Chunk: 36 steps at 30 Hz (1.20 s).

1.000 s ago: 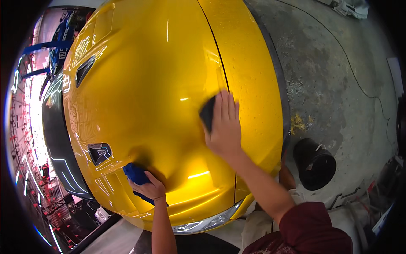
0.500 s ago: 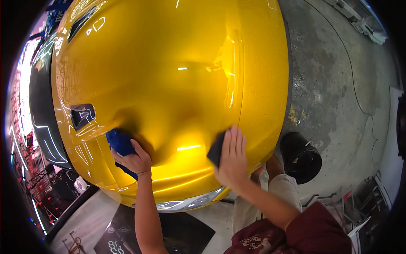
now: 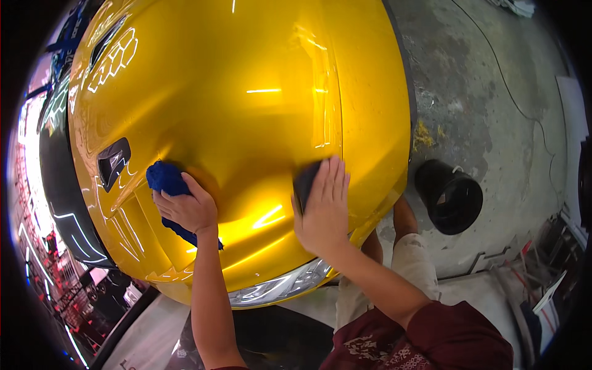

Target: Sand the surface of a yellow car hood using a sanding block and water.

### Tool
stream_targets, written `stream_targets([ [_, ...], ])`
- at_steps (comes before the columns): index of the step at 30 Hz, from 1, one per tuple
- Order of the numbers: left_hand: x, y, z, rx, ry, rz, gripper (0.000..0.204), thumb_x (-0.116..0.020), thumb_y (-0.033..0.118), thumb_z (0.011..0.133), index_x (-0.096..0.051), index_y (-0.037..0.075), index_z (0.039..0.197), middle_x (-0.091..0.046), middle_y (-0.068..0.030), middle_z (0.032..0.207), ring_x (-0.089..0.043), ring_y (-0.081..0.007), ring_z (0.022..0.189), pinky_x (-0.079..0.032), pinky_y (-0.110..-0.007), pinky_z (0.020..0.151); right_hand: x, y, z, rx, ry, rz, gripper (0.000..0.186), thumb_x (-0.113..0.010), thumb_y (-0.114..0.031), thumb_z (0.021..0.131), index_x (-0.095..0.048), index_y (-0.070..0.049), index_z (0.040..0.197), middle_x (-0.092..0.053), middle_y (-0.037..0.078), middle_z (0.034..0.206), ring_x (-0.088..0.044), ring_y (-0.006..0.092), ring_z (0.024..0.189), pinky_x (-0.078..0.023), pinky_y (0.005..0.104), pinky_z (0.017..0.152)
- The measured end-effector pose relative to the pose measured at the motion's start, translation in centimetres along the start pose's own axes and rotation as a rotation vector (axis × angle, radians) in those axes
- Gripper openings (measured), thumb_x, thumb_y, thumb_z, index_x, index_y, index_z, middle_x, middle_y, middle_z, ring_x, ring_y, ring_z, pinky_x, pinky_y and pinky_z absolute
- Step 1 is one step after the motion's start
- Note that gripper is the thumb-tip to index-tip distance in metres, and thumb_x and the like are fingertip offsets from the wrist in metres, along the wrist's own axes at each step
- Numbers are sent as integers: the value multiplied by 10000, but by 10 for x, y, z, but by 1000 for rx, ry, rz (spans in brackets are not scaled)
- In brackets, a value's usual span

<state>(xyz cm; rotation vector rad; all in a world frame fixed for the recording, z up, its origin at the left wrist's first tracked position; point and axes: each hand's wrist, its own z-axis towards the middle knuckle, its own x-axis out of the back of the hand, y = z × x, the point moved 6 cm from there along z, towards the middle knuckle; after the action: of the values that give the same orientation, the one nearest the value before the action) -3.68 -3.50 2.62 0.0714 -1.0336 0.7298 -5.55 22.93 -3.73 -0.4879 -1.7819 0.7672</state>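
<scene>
Across most of the head view lies the glossy yellow hood (image 3: 246,117) of a car. My left hand (image 3: 190,206) is closed around a bunched blue cloth (image 3: 169,179), which touches the hood beside a dark vent (image 3: 115,163). Further right, my right hand (image 3: 324,206) lies with fingers outstretched over a dark pad (image 3: 304,183), pressing it against the paint. Only the pad's left part shows; my palm and fingers cover the rest. Nearest me, a headlight (image 3: 287,282) sits at the hood's front edge.
On the concrete floor at the right stands a black bucket (image 3: 448,197). A thin cable (image 3: 509,89) runs along the floor beyond it. Below the headlight lies a dark panel or mat (image 3: 277,336). Another dark car (image 3: 58,185) stands at the left.
The view has turned slightly. My right hand and the dark pad have slid a little farther up the hood, away from the headlight. The blue cloth stays in my left hand near the vent.
</scene>
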Motion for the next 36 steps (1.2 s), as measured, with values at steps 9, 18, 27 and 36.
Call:
stream_targets([
  [9, -2, 8, 2, 0, -9, 14, 620, -561, 414, 951, -498, -159, 1180, -493, -300, 1265, -467, -448, 1183, -355, -517, 1024, -20, -14, -22, -224, 144, 72, 789, -508, -327, 971, -159, 200, 1442, -177, 421, 1504, -178, 556, 1416, -122, 593, 1171],
  [18, 0, 11, 2, -8, -8, 28, 603, -551, 412, 956, -511, -151, 1169, -493, -296, 1260, -466, -441, 1185, -349, -511, 1030, -26, -12, -11, -492, 310, 103, 813, -499, -370, 971, -175, 224, 1423, -153, 431, 1507, -139, 534, 1439, -93, 571, 1189],
  [27, -3, 16, -4, 22, -40, 2, 615, -559, 405, 950, -501, -167, 1166, -482, -318, 1279, -456, -464, 1190, -333, -534, 1042, -6, -2, 42, -364, 398, 9, 816, -522, -351, 958, -160, 191, 1448, -144, 400, 1529, -161, 534, 1433, -91, 593, 1183],
  [36, -4, 9, -3, 23, -34, 6, 609, -583, 370, 939, -484, -183, 1174, -474, -335, 1281, -444, -480, 1194, -323, -556, 1042, -3, -2, 76, -164, 377, 37, 821, -558, -372, 940, -219, 189, 1434, -212, 397, 1507, -203, 528, 1422, -144, 595, 1174],
])
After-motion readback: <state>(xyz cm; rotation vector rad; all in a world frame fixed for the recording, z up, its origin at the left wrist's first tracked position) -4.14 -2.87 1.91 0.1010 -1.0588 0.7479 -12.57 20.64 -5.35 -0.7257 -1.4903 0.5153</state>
